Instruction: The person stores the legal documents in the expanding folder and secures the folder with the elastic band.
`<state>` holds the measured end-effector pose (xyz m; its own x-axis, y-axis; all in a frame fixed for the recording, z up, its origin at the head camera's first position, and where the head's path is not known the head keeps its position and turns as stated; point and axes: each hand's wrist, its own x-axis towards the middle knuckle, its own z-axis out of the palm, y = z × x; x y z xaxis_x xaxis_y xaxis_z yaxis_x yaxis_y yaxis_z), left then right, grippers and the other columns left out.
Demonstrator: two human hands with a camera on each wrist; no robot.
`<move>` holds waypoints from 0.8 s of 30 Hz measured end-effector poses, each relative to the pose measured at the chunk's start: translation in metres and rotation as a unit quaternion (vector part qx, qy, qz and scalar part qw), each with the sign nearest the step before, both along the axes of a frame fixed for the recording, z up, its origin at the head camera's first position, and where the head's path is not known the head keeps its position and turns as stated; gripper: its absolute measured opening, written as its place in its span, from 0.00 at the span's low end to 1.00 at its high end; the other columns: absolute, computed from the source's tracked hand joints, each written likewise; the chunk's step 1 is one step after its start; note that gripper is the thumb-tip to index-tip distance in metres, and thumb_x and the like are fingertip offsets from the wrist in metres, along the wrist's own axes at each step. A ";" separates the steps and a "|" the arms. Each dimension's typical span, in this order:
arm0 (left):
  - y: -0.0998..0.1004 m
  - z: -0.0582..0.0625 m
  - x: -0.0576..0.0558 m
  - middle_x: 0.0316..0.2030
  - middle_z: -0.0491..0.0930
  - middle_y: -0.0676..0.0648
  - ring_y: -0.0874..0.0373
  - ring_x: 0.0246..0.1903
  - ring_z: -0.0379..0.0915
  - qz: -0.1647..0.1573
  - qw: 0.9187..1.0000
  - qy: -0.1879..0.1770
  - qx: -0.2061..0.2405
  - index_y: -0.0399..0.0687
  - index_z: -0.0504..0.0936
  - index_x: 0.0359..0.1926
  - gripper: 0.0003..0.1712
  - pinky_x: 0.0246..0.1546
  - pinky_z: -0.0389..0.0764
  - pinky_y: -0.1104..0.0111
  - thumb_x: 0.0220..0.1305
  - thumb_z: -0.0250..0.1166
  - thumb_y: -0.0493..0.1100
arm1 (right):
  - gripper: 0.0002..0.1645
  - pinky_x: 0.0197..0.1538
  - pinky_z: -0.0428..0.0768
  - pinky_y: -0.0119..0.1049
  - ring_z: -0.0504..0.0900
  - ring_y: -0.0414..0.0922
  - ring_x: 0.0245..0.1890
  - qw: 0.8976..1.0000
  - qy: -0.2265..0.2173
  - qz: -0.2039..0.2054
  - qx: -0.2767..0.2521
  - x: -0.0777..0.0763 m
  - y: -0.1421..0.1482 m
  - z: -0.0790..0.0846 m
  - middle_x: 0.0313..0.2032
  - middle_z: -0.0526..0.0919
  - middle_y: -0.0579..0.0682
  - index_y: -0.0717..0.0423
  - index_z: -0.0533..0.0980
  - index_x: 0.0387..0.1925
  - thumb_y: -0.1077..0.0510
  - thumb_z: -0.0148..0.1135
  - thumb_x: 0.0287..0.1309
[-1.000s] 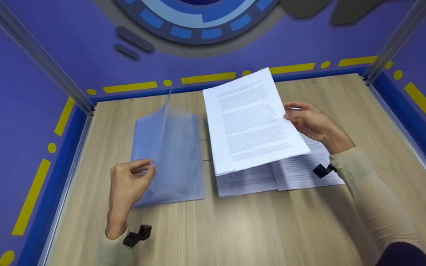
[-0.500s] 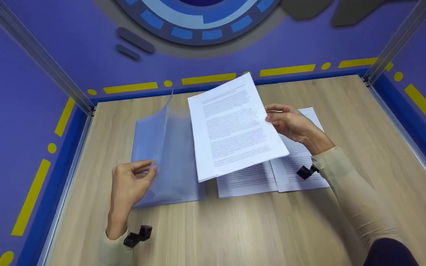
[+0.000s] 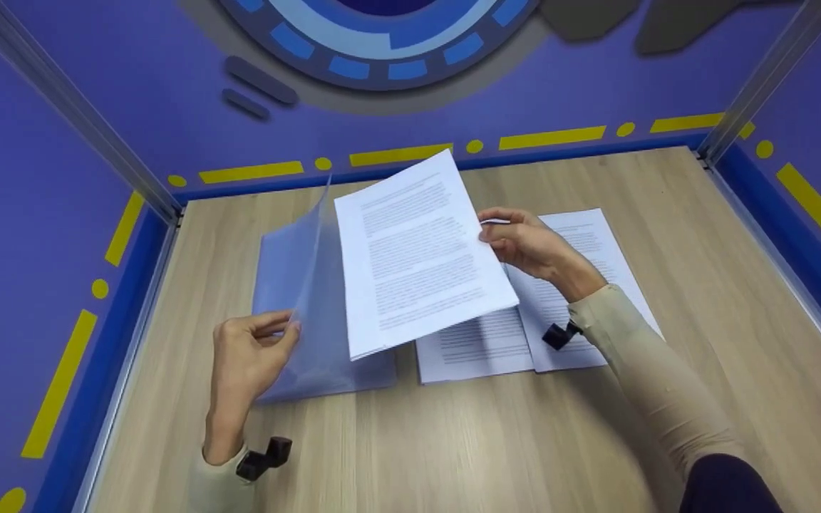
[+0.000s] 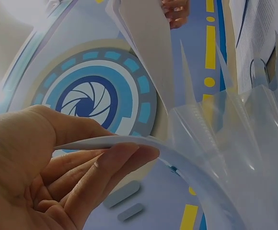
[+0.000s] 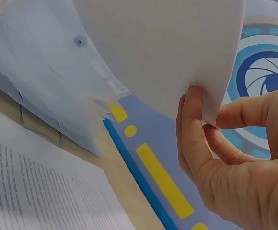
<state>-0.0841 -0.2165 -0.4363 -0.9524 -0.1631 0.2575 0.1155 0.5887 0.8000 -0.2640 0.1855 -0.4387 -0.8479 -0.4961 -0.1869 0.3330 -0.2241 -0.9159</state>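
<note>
A translucent bluish plastic folder (image 3: 311,349) lies on the table at the left, its cover raised. My left hand (image 3: 243,356) pinches the edge of that cover (image 4: 196,184) between thumb and fingers. Several clear pockets (image 4: 239,139) fan out beyond it in the left wrist view. My right hand (image 3: 528,246) pinches a thin stack of printed sheets (image 3: 410,271) at its right edge. The stack is held up and tilted, overlapping the folder's right part in the head view, apart from my left hand. The sheets' blank underside (image 5: 167,52) shows in the right wrist view.
Two more printed paper stacks lie side by side on the wooden table (image 3: 396,456): a left one (image 3: 471,349), partly covered by the held sheets, and a right one (image 3: 589,242). A thin cord loop (image 5: 26,125) hangs from the folder's edge. Blue panels (image 3: 132,100) enclose the table.
My right hand has carried the printed sheets leftward and slightly down, from above the paper stacks to over the folder's right part. My left hand keeps holding the cover in place.
</note>
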 end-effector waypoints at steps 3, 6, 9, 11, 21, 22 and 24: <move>0.000 -0.001 0.000 0.41 0.91 0.34 0.41 0.39 0.92 0.000 1.000 0.000 0.002 0.32 0.92 0.46 0.11 0.35 0.83 0.86 0.62 0.74 0.30 | 0.16 0.39 0.90 0.34 0.91 0.45 0.34 1.000 -0.002 0.003 0.004 0.000 -0.006 -0.001 0.44 0.88 0.55 0.62 0.78 0.55 0.73 0.57 0.70; 0.000 -0.002 0.000 0.41 0.91 0.34 0.41 0.38 0.92 -0.001 1.000 0.004 0.003 0.31 0.92 0.46 0.11 0.35 0.84 0.85 0.62 0.74 0.30 | 0.16 0.39 0.90 0.34 0.91 0.45 0.35 1.000 -0.005 0.003 0.009 -0.001 -0.011 -0.001 0.45 0.88 0.56 0.63 0.78 0.55 0.73 0.57 0.70; 0.000 -0.002 0.000 0.40 0.92 0.34 0.41 0.38 0.92 -0.001 1.000 0.007 0.002 0.31 0.92 0.45 0.11 0.35 0.84 0.84 0.61 0.75 0.29 | 0.15 0.39 0.90 0.34 0.91 0.45 0.36 1.000 -0.007 0.003 0.012 -0.003 -0.015 -0.002 0.46 0.88 0.56 0.65 0.77 0.55 0.73 0.57 0.69; 0.000 -0.002 0.000 0.40 0.92 0.34 0.41 0.38 0.92 -0.001 1.000 0.008 0.001 0.31 0.92 0.45 0.11 0.35 0.84 0.84 0.61 0.75 0.30 | 0.16 0.39 0.90 0.34 0.91 0.45 0.35 1.000 -0.009 0.001 0.013 -0.004 -0.018 -0.003 0.45 0.87 0.56 0.65 0.76 0.56 0.73 0.57 0.69; 0.001 -0.002 0.000 0.39 0.91 0.33 0.41 0.36 0.92 0.000 1.000 0.016 0.000 0.31 0.92 0.45 0.11 0.34 0.84 0.85 0.61 0.75 0.29 | 0.16 0.41 0.90 0.34 0.90 0.45 0.37 1.000 -0.011 0.001 0.029 -0.006 -0.028 -0.010 0.47 0.86 0.56 0.66 0.77 0.57 0.72 0.59 0.69; 0.001 -0.002 0.000 0.39 0.91 0.33 0.41 0.36 0.92 0.000 1.000 0.016 0.000 0.31 0.92 0.45 0.11 0.34 0.84 0.85 0.60 0.75 0.29 | 0.17 0.42 0.90 0.34 0.90 0.45 0.38 0.999 -0.010 0.002 0.031 -0.006 -0.029 -0.011 0.48 0.86 0.56 0.66 0.76 0.57 0.72 0.59 0.69; 0.000 -0.002 0.000 0.39 0.91 0.33 0.40 0.36 0.92 0.001 1.000 0.016 -0.001 0.31 0.92 0.45 0.11 0.34 0.84 0.85 0.60 0.75 0.29 | 0.18 0.43 0.90 0.35 0.90 0.46 0.39 0.999 -0.012 0.000 0.036 -0.006 -0.032 -0.011 0.50 0.85 0.57 0.66 0.76 0.58 0.72 0.59 0.68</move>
